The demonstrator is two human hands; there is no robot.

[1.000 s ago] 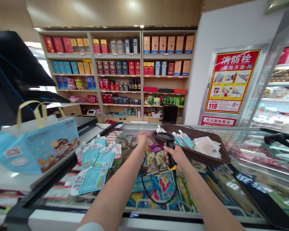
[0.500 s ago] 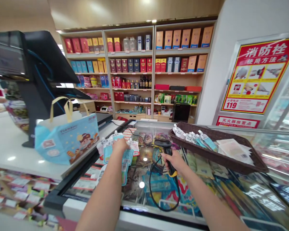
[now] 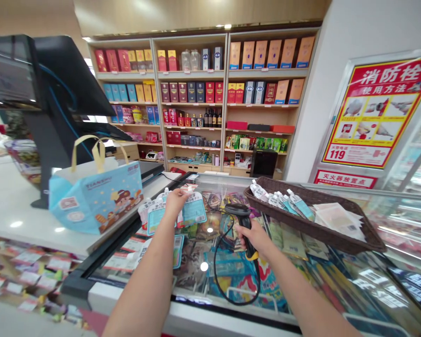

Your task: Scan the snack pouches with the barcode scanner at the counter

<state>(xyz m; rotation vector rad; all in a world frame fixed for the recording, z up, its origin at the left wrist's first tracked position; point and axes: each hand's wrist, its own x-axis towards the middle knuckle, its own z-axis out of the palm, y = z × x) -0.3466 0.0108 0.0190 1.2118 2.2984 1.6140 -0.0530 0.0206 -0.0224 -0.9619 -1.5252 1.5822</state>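
Observation:
My left hand (image 3: 176, 201) is closed on a blue-and-white spouted pouch (image 3: 193, 209) and holds it up above the glass freezer lid (image 3: 301, 262). More such pouches (image 3: 153, 216) lie flat on the glass under and left of it. My right hand (image 3: 252, 236) grips a black barcode scanner (image 3: 241, 216) with a yellow band; its head points toward the lifted pouch. The scanner's black cable (image 3: 231, 285) loops down over the glass.
A brown wicker basket (image 3: 315, 224) holds more pouches and flat packets on the right. A light-blue gift bag (image 3: 94, 192) with yellow handles stands on the white counter (image 3: 24, 229) left, beside a black till screen (image 3: 38, 89). Shelves of boxes fill the back wall.
My left hand went from the basket to the pile of pouches on the glass and has lifted one. The scanner hand stayed about where it was. The view swung left.

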